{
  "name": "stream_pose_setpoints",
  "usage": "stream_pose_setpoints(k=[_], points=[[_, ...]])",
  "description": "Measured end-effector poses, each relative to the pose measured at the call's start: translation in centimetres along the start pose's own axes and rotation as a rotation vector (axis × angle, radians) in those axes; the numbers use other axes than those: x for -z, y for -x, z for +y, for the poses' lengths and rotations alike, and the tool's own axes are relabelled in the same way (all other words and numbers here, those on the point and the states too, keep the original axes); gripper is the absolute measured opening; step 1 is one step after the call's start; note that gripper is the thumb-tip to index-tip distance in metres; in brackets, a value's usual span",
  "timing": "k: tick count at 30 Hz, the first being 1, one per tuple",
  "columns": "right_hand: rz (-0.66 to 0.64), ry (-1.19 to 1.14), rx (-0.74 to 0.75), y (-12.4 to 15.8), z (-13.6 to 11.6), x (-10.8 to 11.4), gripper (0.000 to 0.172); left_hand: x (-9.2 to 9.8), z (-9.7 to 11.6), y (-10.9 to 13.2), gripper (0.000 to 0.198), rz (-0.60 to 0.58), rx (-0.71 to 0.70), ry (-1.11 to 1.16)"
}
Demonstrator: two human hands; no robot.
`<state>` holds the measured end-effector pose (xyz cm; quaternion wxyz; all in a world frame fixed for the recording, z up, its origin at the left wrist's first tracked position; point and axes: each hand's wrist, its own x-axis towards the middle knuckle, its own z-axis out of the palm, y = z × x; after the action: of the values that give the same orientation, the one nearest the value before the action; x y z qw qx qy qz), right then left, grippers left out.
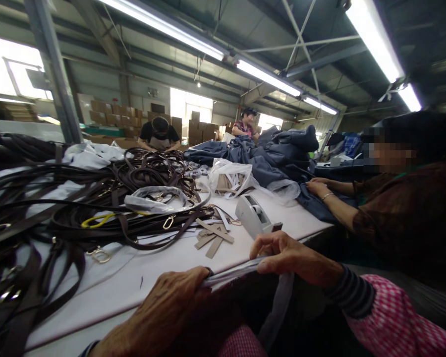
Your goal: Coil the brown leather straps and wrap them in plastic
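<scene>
My left hand (163,312) is closed on the near end of a thin clear plastic bag edge (232,272) at the front edge of the white table (156,270). My right hand (286,255) pinches the same plastic edge further right, fingers curled over it. The plastic is stretched between both hands and hangs down below the table edge. Dark material lies under it in my lap. A grey tape dispenser (253,214) stands just beyond my right hand.
A big heap of dark brown straps (78,208) with metal clasps covers the table's left, with yellow-handled scissors (96,220) in it. Loose strap pieces (213,235) lie mid-table. Blue garments (267,158) pile at the back. A co-worker's hands (319,188) rest on them at right; two more people stand behind.
</scene>
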<state>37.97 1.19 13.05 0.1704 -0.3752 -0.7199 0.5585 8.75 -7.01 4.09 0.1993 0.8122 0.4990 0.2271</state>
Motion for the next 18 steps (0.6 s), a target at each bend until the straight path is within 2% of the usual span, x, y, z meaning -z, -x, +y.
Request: stream_pose_setpoints(k=[3, 5, 8, 9, 11, 13, 15, 16, 18], points=[[0.007, 0.186, 0.094, -1.3, 1.0, 1.2, 0.028, 0.5, 0.6, 0.8, 0.031, -0.101, 0.068, 0.225], [0.091, 0.298, 0.198, -2.2, 1.9, 0.5, 0.026, 1.1, 1.4, 0.9, 0.038, -0.139, 0.098, 0.516], [0.214, 0.343, 0.345, -3.3, 3.0, -3.2, 0.021, 1.6, 2.3, 0.2, 0.037, -0.115, 0.163, 0.91], [0.22, 0.312, 0.38, -3.6, 3.3, -4.9, 0.03, 1.7, 2.5, -0.2, 0.037, -0.101, 0.174, 0.983], [0.249, 0.263, 0.468, -4.2, 4.0, -8.2, 0.049, 2.0, 3.0, -1.1, 0.035, -0.058, 0.177, 1.042], [0.391, 0.331, 0.62, -5.0, 4.7, -10.3, 0.044, 2.1, 3.4, -1.6, 0.034, -0.019, 0.169, 1.08], [0.505, 0.488, 0.756, -5.9, 5.3, -10.6, 0.034, 2.0, 3.5, -1.7, 0.033, 0.003, 0.196, 1.11], [0.511, 0.586, 0.805, -6.2, 5.5, -10.1, 0.031, 1.8, 3.4, -1.6, 0.035, -0.001, 0.217, 1.131], [0.434, 0.791, 0.873, -6.7, 5.9, -8.5, 0.029, 1.1, 3.3, -1.3, 0.041, -0.037, 0.258, 1.203]])
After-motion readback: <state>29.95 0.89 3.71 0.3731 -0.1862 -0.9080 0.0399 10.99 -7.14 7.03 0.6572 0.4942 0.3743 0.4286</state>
